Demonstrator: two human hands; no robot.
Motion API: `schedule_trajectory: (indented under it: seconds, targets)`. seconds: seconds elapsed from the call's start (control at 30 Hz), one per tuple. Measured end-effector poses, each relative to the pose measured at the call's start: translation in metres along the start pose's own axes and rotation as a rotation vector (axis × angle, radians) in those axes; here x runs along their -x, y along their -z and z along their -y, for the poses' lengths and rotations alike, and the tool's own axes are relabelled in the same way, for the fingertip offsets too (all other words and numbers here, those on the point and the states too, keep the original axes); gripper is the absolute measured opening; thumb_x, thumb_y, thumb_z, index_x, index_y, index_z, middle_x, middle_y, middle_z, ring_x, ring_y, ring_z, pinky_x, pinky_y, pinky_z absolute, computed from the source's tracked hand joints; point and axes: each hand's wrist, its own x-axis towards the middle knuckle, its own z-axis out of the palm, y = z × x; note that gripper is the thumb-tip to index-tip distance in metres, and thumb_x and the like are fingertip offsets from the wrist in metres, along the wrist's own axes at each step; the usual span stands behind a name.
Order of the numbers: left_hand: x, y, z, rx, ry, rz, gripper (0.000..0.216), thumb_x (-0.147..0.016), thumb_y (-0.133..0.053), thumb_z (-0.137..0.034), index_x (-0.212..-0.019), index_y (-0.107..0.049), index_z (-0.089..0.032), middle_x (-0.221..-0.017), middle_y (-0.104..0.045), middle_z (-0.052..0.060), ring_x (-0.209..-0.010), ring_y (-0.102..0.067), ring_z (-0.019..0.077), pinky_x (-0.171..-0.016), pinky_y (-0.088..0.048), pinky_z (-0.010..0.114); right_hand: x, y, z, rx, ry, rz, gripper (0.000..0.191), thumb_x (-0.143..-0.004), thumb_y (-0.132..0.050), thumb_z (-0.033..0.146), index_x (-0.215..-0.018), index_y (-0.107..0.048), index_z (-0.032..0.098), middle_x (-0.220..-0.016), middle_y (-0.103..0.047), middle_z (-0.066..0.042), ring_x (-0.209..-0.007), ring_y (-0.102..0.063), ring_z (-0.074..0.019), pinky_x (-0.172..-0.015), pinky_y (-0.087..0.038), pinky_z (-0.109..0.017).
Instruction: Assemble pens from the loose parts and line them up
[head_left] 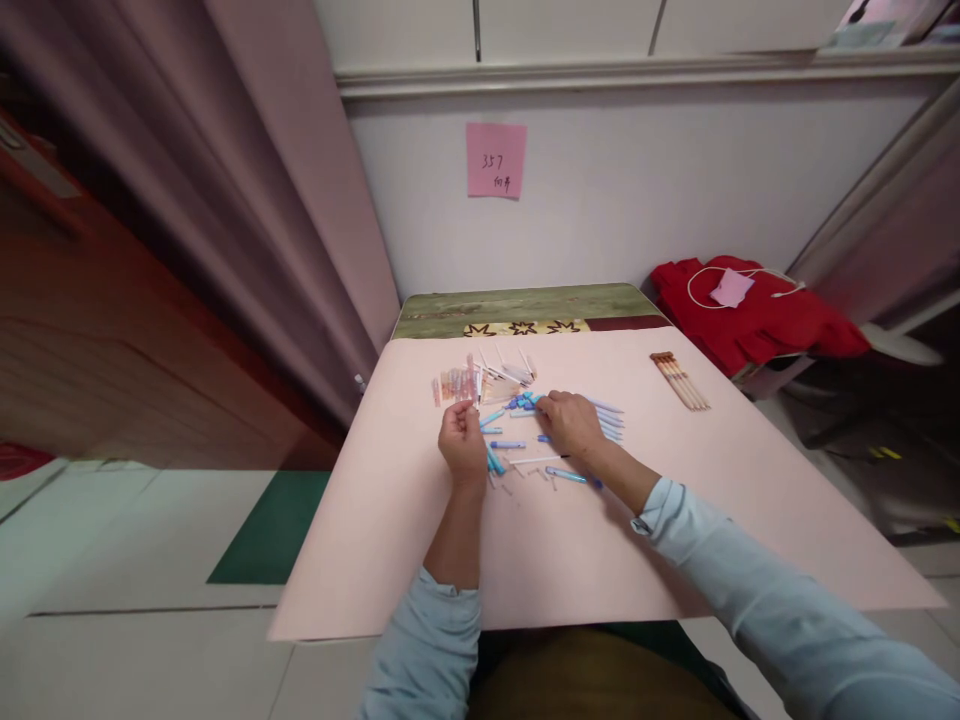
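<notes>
My left hand [463, 445] is closed in a pinch near the middle of the pink-covered table, its fingertips beside clear pinkish pen barrels [456, 384]. What it pinches is too small to make out. My right hand [574, 427] reaches into a small pile of blue pen pieces [525, 401], fingers bent together; they hide whatever they grip. Light-blue pens [606, 410] lie in a row, partly behind that hand. Between my hands are loose blue barrels [508, 445], a thin white refill [536, 460] and tiny clear pieces [541, 475]. White refills [506, 375] lie beyond.
Several brown-topped pens [679, 382] lie side by side at the right of the pink sheet [390, 540]. A red cloth [757, 315] with a white cord is beyond the table's right edge. The wall with a pink note [496, 160] stands behind; a curtain [300, 150] hangs left.
</notes>
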Motion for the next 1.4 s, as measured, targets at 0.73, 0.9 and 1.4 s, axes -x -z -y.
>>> schedule_trajectory:
  seconds: [0.73,0.9,1.4]
  targets:
    - [0.016,-0.010,-0.028,0.309,0.234,0.402,0.028,-0.072,-0.076,-0.039,-0.076,-0.063,-0.015,-0.055,-0.060,-0.002,-0.043,-0.044,0.0054,-0.044,-0.034,0.019,0.028,0.020,0.023,-0.665,-0.014,-0.250,0.013,-0.088,-0.059,0.031,-0.093,-0.069,0.024,-0.082,-0.071,0.002,-0.070,-0.060,-0.0132,-0.065,-0.040,-0.023]
    - [0.013,-0.009,-0.029,0.433,0.316,0.315,0.035,-0.073,-0.073,-0.045,-0.080,-0.055,-0.016,-0.074,-0.070,0.005,-0.049,-0.058,0.0088,-0.044,-0.041,0.020,0.046,0.013,0.011,-0.515,-0.047,-0.165,0.011,-0.086,-0.061,0.029,-0.084,-0.071,0.025,-0.082,-0.071,0.001,-0.070,-0.061,-0.0133,-0.062,-0.036,-0.023]
    - [0.014,-0.011,-0.028,0.469,0.355,0.303,0.039,-0.075,-0.072,-0.045,-0.092,-0.053,-0.016,-0.079,-0.071,0.006,-0.054,-0.062,0.0102,-0.049,-0.048,0.021,0.052,0.012,-0.001,-0.130,0.166,0.072,0.014,-0.089,-0.055,0.020,-0.087,-0.068,0.020,-0.086,-0.069,-0.005,-0.082,-0.063,-0.0172,-0.063,-0.033,-0.026]
